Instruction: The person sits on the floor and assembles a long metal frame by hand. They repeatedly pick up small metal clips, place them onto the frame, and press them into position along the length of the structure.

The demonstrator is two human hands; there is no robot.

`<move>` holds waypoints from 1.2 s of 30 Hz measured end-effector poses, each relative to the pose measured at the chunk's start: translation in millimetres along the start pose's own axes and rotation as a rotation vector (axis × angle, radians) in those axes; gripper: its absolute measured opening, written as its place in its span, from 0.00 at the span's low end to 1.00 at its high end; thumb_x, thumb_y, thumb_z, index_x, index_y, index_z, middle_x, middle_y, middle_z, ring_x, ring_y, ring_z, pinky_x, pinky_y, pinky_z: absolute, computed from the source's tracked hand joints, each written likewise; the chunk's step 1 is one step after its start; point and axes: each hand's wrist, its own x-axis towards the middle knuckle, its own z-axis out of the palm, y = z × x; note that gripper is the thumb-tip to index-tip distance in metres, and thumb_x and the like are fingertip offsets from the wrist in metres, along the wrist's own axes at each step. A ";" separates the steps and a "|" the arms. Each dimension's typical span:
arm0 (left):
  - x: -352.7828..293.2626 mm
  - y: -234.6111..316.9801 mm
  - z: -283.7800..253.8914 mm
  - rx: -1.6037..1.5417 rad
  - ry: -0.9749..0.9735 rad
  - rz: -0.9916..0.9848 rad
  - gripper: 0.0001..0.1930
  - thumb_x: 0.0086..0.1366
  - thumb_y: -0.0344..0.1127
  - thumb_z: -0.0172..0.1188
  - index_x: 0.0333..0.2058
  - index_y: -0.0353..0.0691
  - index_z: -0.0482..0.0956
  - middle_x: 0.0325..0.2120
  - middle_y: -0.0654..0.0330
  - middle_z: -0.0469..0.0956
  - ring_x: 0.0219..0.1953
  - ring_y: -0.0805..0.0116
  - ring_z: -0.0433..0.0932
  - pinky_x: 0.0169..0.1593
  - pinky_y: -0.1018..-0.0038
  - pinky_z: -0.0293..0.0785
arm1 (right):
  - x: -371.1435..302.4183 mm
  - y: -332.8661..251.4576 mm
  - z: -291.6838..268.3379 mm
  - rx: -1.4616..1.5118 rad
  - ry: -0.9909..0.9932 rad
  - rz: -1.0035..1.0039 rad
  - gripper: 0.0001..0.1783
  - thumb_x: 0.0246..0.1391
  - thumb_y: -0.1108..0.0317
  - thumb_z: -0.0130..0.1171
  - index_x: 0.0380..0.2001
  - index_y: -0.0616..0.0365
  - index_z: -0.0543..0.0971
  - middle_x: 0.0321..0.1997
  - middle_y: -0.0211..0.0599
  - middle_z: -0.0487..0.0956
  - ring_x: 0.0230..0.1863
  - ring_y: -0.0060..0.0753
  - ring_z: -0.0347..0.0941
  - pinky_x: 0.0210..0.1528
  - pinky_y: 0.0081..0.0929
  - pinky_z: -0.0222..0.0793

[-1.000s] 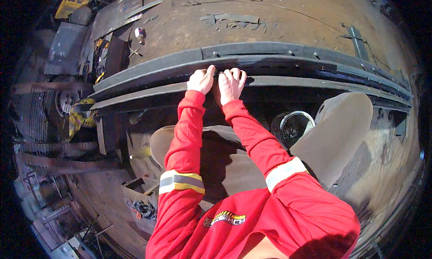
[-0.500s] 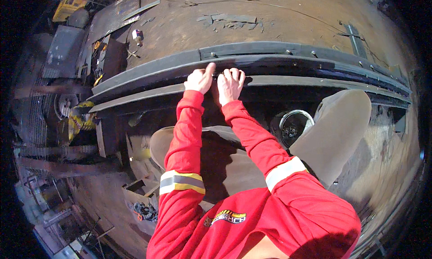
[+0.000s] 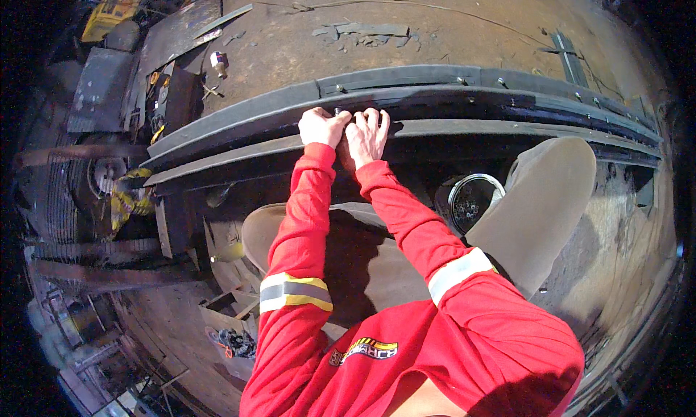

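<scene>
A long dark steel beam (image 3: 239, 143) lies across in front of me, its raised edges running left to right. Several bolts (image 3: 502, 83) stick up along its far flange. My left hand (image 3: 321, 127) is closed over the channel of the beam, thumb pressed against curled fingers beside a small dark bolt-like piece (image 3: 338, 110). Right beside it, my right hand (image 3: 367, 136) is closed too, its fingers bent down over the near flange. Whatever the fingertips of either hand grip is hidden.
A round bucket (image 3: 454, 197) with small metal parts inside stands by my right knee. Beyond the beam lie a small bottle (image 3: 219, 63), metal scraps (image 3: 373, 29) and a cable (image 3: 406, 5). Steel boxes and a yellow machine (image 3: 111, 13) are at the left.
My left thumb, raised before, has come down against the fingers. The left hand has moved slightly right, closer to my right hand, which has shifted a little left.
</scene>
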 end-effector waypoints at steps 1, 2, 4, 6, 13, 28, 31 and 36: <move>2.4 -2.6 1.2 0.036 -0.050 -0.008 0.23 0.44 0.53 0.65 0.20 0.33 0.81 0.20 0.46 0.79 0.27 0.55 0.82 0.35 0.66 0.76 | -0.1 2.2 2.1 -0.030 0.007 -0.018 0.10 0.44 0.64 0.53 0.21 0.55 0.81 0.38 0.35 0.76 0.52 0.42 0.63 0.64 0.53 0.48; 4.5 -3.8 -0.2 0.047 -0.104 -0.017 0.24 0.47 0.55 0.62 0.21 0.34 0.81 0.22 0.46 0.80 0.30 0.54 0.81 0.37 0.66 0.76 | -0.5 2.7 4.7 -0.022 0.012 -0.019 0.10 0.44 0.64 0.53 0.20 0.55 0.81 0.38 0.35 0.76 0.52 0.42 0.63 0.64 0.53 0.47; 7.6 -4.1 -5.9 0.068 -0.206 -0.031 0.25 0.51 0.57 0.58 0.23 0.36 0.82 0.26 0.46 0.80 0.34 0.51 0.81 0.41 0.64 0.75 | -2.5 5.1 8.9 -0.004 0.027 -0.022 0.10 0.44 0.64 0.53 0.19 0.54 0.80 0.38 0.35 0.76 0.52 0.42 0.63 0.64 0.53 0.46; 17.1 -16.3 -1.6 0.021 -0.339 -0.074 0.26 0.56 0.58 0.51 0.25 0.39 0.83 0.29 0.46 0.81 0.38 0.49 0.80 0.45 0.63 0.73 | -4.1 6.2 10.1 -0.005 0.065 -0.049 0.09 0.45 0.64 0.53 0.20 0.54 0.80 0.39 0.35 0.75 0.53 0.42 0.63 0.65 0.53 0.45; 22.9 -16.1 -6.0 0.017 -0.389 -0.026 0.24 0.53 0.51 0.62 0.22 0.29 0.81 0.17 0.48 0.78 0.22 0.71 0.76 0.30 0.73 0.71 | 2.7 -7.7 -9.2 -0.027 0.037 0.069 0.10 0.48 0.65 0.51 0.26 0.58 0.79 0.38 0.38 0.74 0.52 0.43 0.63 0.65 0.53 0.45; 2.7 -2.3 0.0 0.155 -0.060 0.006 0.26 0.45 0.57 0.65 0.26 0.35 0.84 0.23 0.46 0.80 0.29 0.54 0.81 0.37 0.66 0.77 | -1.1 -28.0 -12.6 0.145 0.275 0.248 0.07 0.45 0.68 0.53 0.22 0.60 0.76 0.36 0.37 0.72 0.52 0.43 0.63 0.65 0.56 0.46; 5.6 3.7 -17.0 0.143 -0.256 -0.013 0.29 0.54 0.61 0.55 0.33 0.36 0.83 0.31 0.44 0.80 0.38 0.49 0.80 0.44 0.63 0.74 | -2.3 -27.6 -8.8 0.096 0.270 0.209 0.09 0.44 0.65 0.54 0.23 0.61 0.76 0.38 0.37 0.71 0.52 0.44 0.62 0.65 0.57 0.44; 8.2 5.5 -18.6 0.195 -0.436 -0.080 0.26 0.58 0.56 0.46 0.34 0.38 0.82 0.37 0.43 0.79 0.45 0.46 0.77 0.51 0.57 0.68 | -0.8 -37.1 -14.1 0.081 0.199 0.228 0.11 0.45 0.62 0.54 0.23 0.58 0.77 0.36 0.35 0.72 0.52 0.41 0.63 0.65 0.56 0.44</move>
